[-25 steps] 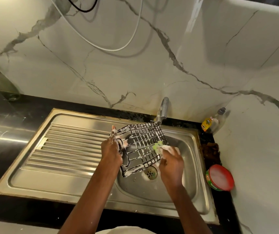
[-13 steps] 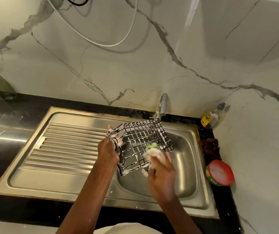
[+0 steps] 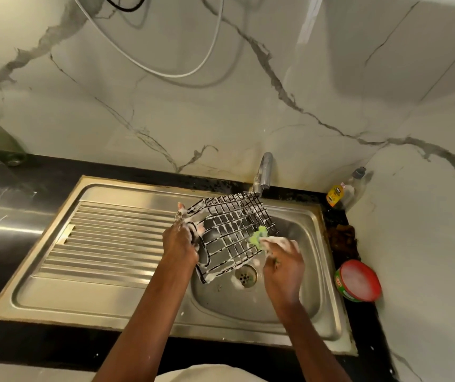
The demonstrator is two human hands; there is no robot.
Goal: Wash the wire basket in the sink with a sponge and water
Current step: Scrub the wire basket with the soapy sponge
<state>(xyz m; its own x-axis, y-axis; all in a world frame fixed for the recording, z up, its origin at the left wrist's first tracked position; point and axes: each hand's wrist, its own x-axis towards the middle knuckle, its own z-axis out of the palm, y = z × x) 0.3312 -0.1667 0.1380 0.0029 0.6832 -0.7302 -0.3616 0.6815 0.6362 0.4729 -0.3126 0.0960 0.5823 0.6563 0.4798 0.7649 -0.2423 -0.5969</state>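
A black wire basket (image 3: 229, 230), streaked with white foam, is tilted over the steel sink bowl (image 3: 298, 307). My left hand (image 3: 181, 241) grips its left rim, fingers curled round the wire and covered in suds. My right hand (image 3: 283, 267) holds a green sponge (image 3: 258, 237) with white lather against the basket's right side. The drain (image 3: 245, 275) shows below the basket, with foam around it. No water runs from the tap (image 3: 262, 173).
A ribbed draining board (image 3: 105, 244) lies left of the bowl. On the black counter at the right stand a red-lidded tub of paste (image 3: 358, 281), a brown rag (image 3: 340, 239) and a yellow-labelled bottle (image 3: 340, 193). Marble walls close the back and right.
My right hand slid the sponge left and down across the basket, then back to the right edge. The left hand kept its grip on the rim.
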